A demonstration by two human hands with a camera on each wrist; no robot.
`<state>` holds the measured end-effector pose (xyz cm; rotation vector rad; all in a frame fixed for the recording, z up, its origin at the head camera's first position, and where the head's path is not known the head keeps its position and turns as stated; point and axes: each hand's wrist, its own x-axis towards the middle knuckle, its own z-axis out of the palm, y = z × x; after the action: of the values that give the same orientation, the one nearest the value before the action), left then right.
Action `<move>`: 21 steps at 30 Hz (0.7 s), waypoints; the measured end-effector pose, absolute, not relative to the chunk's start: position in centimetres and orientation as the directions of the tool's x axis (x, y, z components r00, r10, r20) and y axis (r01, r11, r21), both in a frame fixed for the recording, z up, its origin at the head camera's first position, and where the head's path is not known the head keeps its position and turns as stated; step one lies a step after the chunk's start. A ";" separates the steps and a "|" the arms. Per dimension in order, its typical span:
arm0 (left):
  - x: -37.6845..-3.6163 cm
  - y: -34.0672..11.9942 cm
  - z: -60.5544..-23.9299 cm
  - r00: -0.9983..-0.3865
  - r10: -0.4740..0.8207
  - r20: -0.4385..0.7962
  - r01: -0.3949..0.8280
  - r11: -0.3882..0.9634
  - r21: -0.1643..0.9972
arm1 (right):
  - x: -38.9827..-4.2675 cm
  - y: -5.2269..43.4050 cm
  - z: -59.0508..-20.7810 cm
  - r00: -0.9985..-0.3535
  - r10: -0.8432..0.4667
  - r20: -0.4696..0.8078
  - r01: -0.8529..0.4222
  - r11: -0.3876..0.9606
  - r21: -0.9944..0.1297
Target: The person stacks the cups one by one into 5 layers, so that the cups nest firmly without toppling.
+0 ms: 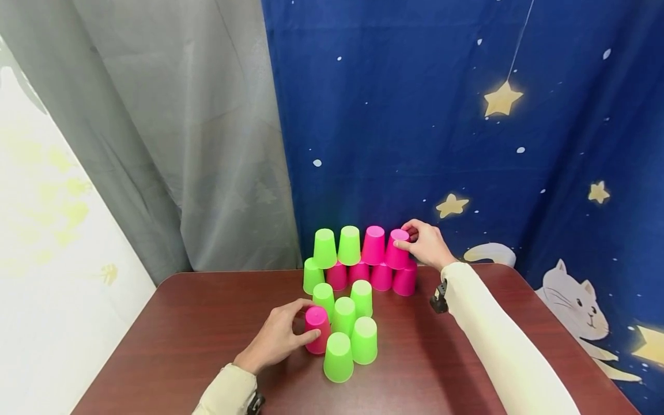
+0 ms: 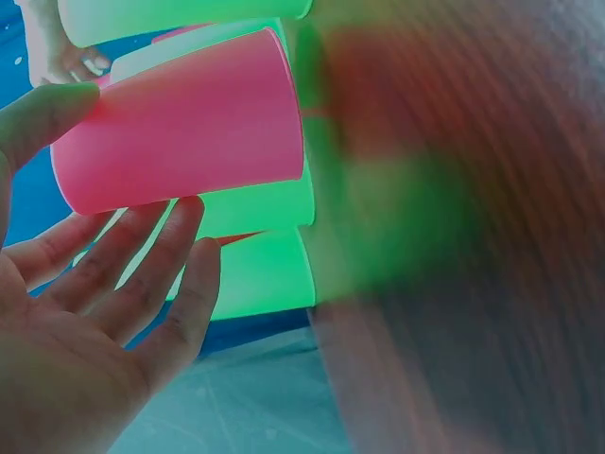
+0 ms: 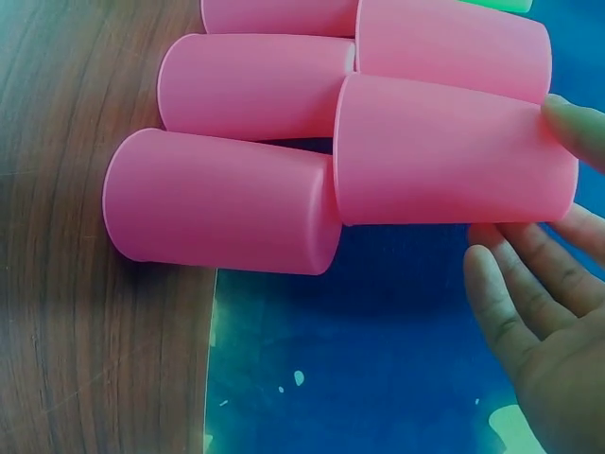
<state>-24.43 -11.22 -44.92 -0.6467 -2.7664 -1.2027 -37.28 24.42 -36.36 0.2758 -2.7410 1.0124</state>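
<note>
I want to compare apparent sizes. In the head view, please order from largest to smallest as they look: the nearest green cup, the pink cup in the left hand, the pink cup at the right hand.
1. Nearest green cup.
2. Pink cup in the left hand.
3. Pink cup at the right hand.
Nearness to the camera probably explains this; all cups seem one type.

Pink cups [image 1: 396,249], green cups [image 1: 338,357], star-patterned blue cloth [image 1: 467,127]
</note>
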 end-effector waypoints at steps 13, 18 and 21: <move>-24.8 -12.2 -42.4 -0.906 0.315 0.284 0.423 0.626 0.655 | -37.4 24.9 -36.8 -0.962 -0.107 0.253 -0.244 0.755 -0.609; -25.3 -12.7 -40.5 -0.895 0.305 0.326 0.447 0.634 0.631 | -37.3 25.0 -37.1 -0.963 -0.115 0.244 -0.246 0.743 -0.622; -25.8 -12.8 -39.4 -0.886 0.304 0.349 0.461 0.644 0.611 | -37.1 25.2 -37.3 -0.964 -0.114 0.241 -0.244 0.741 -0.626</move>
<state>-25.77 -12.83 -39.44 -0.6252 -2.6487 -1.0735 -37.08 25.16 -37.34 0.2865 -2.7537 1.0288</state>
